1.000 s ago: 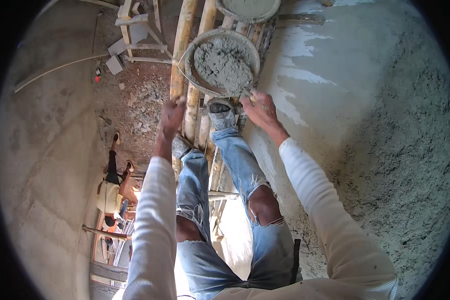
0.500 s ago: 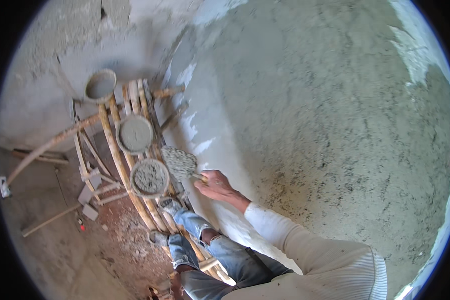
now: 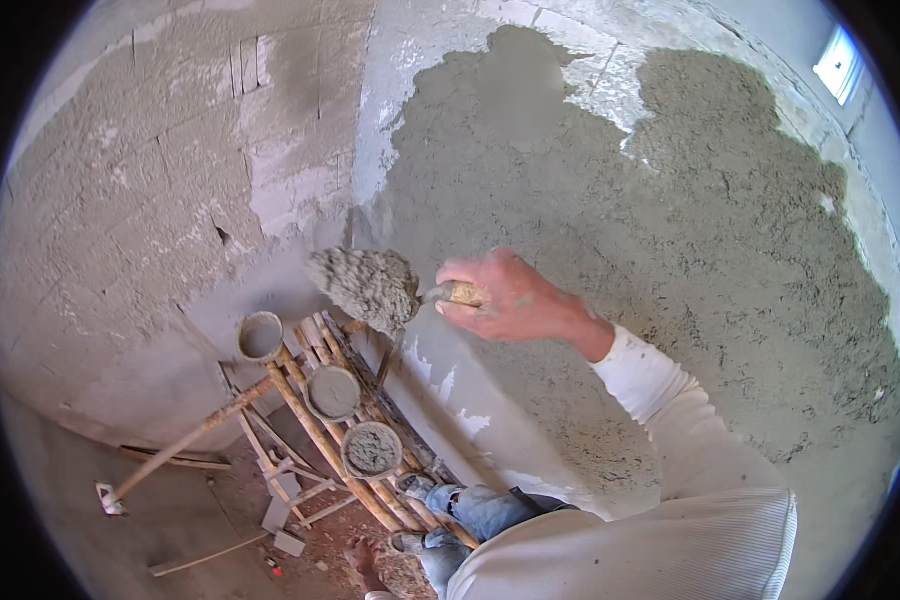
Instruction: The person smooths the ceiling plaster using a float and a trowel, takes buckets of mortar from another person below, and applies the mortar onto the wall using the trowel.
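Note:
My right hand [image 3: 518, 296] is closed around the wooden handle of a trowel [image 3: 462, 293], held up in front of the wall. A thick heap of wet grey mortar [image 3: 366, 286] covers the trowel's blade and hides most of it. Low in the picture, my left hand [image 3: 364, 556] hangs beside my legs, its fingers loosely apart and nothing visible in them. Wet, rough mortar coats much of the wall [image 3: 610, 220] on the right, the trowel being in front of its left part.
I stand on a scaffold of wooden poles [image 3: 315, 432]. Along it are a bucket of coarse mortar [image 3: 372, 450] near my feet, a bucket of smoother grey mix [image 3: 333, 393] and a farther bucket [image 3: 260, 337]. A block wall [image 3: 150, 200] meets the coated wall at a corner. Rubble lies below.
My right hand has raised the mortar-laden trowel from beside the near bucket, up in front of the wall. The view has tilted up, showing more wall; my left hand now shows more plainly.

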### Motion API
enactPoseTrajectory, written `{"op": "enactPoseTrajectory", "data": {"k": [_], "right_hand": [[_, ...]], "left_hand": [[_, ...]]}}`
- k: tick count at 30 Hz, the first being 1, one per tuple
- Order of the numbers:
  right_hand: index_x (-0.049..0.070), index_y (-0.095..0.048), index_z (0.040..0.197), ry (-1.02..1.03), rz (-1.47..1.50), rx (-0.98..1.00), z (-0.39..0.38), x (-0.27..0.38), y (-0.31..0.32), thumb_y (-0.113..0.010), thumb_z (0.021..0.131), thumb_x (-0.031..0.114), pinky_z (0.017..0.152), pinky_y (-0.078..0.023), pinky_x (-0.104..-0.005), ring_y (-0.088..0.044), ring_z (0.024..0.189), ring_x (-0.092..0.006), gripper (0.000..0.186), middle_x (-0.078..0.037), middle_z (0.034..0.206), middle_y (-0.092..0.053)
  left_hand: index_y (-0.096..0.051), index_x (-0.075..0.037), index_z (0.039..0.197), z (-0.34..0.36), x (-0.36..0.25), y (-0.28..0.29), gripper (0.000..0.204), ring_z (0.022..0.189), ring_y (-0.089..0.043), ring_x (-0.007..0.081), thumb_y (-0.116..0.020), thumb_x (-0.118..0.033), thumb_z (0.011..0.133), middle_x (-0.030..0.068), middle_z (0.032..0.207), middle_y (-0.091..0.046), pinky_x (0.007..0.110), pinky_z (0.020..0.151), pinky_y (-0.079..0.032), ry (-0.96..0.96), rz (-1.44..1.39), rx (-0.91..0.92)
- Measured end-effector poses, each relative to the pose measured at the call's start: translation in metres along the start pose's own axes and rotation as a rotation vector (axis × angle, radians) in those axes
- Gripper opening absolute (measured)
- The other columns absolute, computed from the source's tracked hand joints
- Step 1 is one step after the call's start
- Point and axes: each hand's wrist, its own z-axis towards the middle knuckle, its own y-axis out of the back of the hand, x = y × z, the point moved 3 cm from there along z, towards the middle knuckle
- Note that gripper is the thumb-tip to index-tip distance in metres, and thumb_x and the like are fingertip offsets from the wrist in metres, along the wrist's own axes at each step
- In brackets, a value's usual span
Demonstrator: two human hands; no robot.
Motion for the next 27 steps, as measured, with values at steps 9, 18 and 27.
{"op": "enactPoseTrajectory", "data": {"k": [9, 18, 27], "right_hand": [[0.0, -0.073, 0.117, -0.116, 0.999, 0.075, -0.011, -0.072, 0.151, -0.074, 0.098, 0.028, 0.062, -0.061, -0.0317, -0.068, 0.061, -0.0142, 0.034, -0.01, 0.082, -0.074], [0.004, -0.068, 0.084, -1.133, 0.732, -0.724, -0.315, -0.106, 0.031, -0.061, 0.095, 0.006, 0.036, -0.043, -0.027, -0.053, 0.041, -0.0136, 0.013, -0.005, 0.062, -0.062], [0.002, -0.066, 0.106, -0.737, 0.182, 0.527, -0.296, -0.144, -0.43, -0.069, 0.091, 0.026, 0.081, -0.056, -0.0482, -0.071, 0.093, -0.0423, 0.028, -0.023, 0.097, -0.073]], "left_hand": [[-0.063, -0.005, 0.101, -0.04, 0.004, 0.023, 0.015, 0.068, -0.071, 0.0244, -0.062, -0.02, 0.101, 0.0139, 0.089, -0.072, 0.037, 0.059, -0.058, -0.008, -0.044, -0.113], [-0.064, -0.001, 0.132, -0.142, 0.165, 0.034, 0.05, 0.117, -0.064, 0.0295, -0.051, -0.042, 0.108, 0.0185, 0.127, -0.07, 0.047, 0.101, -0.05, 0.036, 0.668, 0.139], [-0.057, -0.002, 0.148, -0.137, 0.226, -0.012, 0.061, 0.141, -0.054, 0.0303, -0.045, -0.048, 0.11, 0.0213, 0.152, -0.057, 0.039, 0.117, -0.04, 0.461, 0.766, 0.439]]}}
